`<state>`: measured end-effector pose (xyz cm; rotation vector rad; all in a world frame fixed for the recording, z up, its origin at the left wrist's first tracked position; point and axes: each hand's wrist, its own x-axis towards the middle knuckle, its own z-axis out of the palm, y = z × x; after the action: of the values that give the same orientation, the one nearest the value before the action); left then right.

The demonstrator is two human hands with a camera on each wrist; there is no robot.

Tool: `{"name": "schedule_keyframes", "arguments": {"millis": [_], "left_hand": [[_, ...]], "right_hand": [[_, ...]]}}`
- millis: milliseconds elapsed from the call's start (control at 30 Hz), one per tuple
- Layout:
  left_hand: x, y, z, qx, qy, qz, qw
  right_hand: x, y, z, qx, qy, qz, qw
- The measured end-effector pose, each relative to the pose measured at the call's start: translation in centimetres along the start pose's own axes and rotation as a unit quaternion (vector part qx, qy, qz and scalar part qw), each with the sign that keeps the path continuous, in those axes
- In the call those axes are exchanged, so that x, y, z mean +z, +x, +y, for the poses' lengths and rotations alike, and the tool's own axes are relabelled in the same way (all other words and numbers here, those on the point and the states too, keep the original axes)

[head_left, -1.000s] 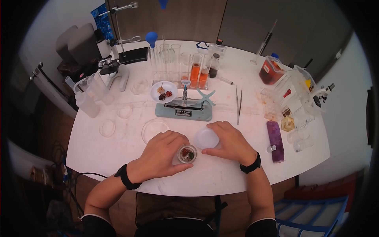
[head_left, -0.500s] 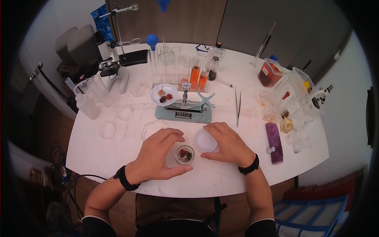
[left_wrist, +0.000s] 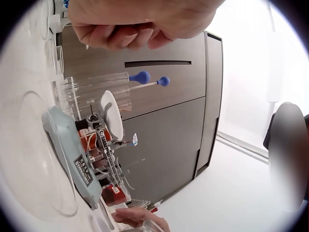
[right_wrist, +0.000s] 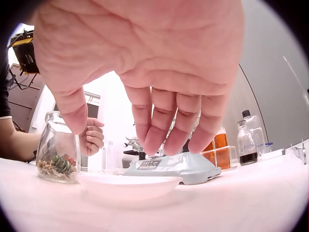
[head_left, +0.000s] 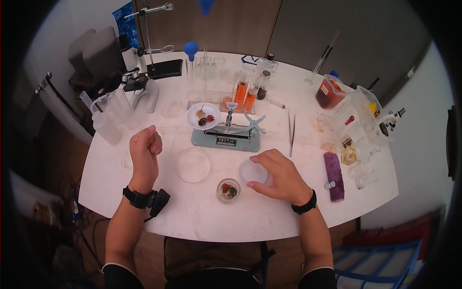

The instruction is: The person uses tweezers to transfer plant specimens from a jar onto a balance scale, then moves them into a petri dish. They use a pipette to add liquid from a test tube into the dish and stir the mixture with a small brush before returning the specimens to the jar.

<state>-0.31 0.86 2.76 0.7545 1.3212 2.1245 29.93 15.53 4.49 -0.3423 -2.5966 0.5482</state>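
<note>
My left hand point(head_left: 146, 154) is raised over the left of the table, fingers curled inward, nothing seen in it. My right hand point(head_left: 281, 176) arches over a shallow white dish point(head_left: 250, 173), fingers fairly straight and thumb apart. In the right wrist view the dish point(right_wrist: 130, 186) lies on the table below those fingertips. Left of it stands a small glass jar point(right_wrist: 59, 157) with reddish, green and pale bits at the bottom. Behind both is a pale blue balance point(head_left: 225, 140); its left pan point(head_left: 204, 115) bears dried bits, while its right side shows a bare cross-shaped holder point(head_left: 253, 124).
A large petri dish point(head_left: 193, 166) lies left of the jar. Tweezers point(head_left: 292, 135) and a purple block point(head_left: 334, 177) are to the right. Behind the balance stand tubes of orange liquid point(head_left: 241, 91). Bottles point(head_left: 105, 126) and a microscope point(head_left: 144, 94) occupy the back left.
My left hand has let go of the jar, moved left and up away from it, and curled its fingers. The right hand stays over the white dish.
</note>
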Motion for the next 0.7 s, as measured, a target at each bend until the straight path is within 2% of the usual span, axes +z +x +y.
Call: {"name": "schedule_keyframes", "arguments": {"millis": [333,600,700], "left_hand": [[-1.3,0.7,-2.4,-0.098,-0.050,0.000,0.994],[-1.1,0.1,-2.8,-0.128,-0.035,-0.026,0.991],[-1.0,0.0,-3.1,-0.143,-0.032,-0.001,0.989]], "right_hand": [[0.4,0.2,-0.2,0.040,0.056,-0.005,0.998],[0.9,0.8,-1.3,0.016,0.091,-0.025,0.995],[1.0,1.3,-2.2,-0.005,0.079,-0.031,0.996]]}}
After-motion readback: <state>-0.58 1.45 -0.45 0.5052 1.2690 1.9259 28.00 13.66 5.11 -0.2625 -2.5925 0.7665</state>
